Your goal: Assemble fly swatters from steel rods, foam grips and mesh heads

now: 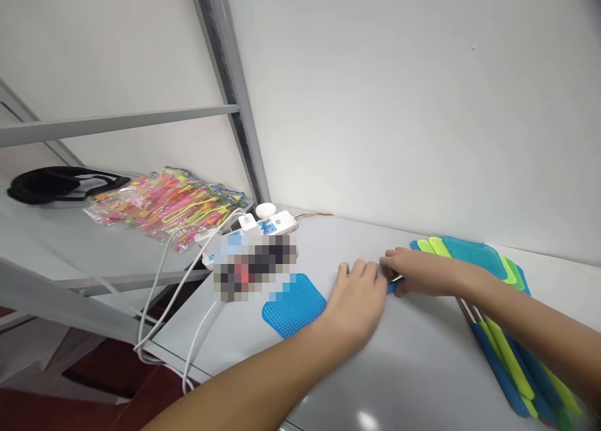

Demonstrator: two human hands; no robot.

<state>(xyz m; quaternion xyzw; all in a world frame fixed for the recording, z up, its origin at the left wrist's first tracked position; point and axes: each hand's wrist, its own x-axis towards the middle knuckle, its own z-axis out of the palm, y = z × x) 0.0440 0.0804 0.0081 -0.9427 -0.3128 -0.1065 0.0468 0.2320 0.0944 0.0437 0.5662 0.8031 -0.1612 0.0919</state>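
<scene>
A blue fly swatter lies on the grey-white table, its perforated head out to the left. My left hand is closed over it just right of that head, covering the neck. Close by on the right, my right hand pinches a blue piece with a bit of shiny metal, which appears to be the swatter's handle end. To the right lies a stack of blue and yellow-green fly swatters, their heads near the wall and handles toward me; my right forearm crosses over them.
Behind the swatter head is a white power strip with plugs and trailing white cables. A blurred-out patch hides something beside it. The left shelf holds colourful plastic-wrapped packets and a black strap-like item. A metal post rises at the corner.
</scene>
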